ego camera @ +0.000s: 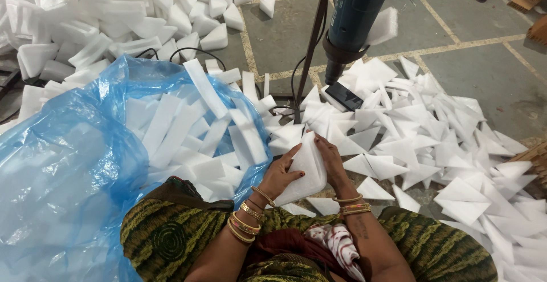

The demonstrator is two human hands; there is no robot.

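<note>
Over lap: left hand point(280, 173), right hand point(332, 162) both gripping white foam piece point(305, 168); long axis near-upright, tip pointing away.

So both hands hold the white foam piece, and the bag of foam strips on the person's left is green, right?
Not quite: the bag of foam strips is blue, not green, as the head view shows. Left hand and right hand both hold the white foam piece.
</note>
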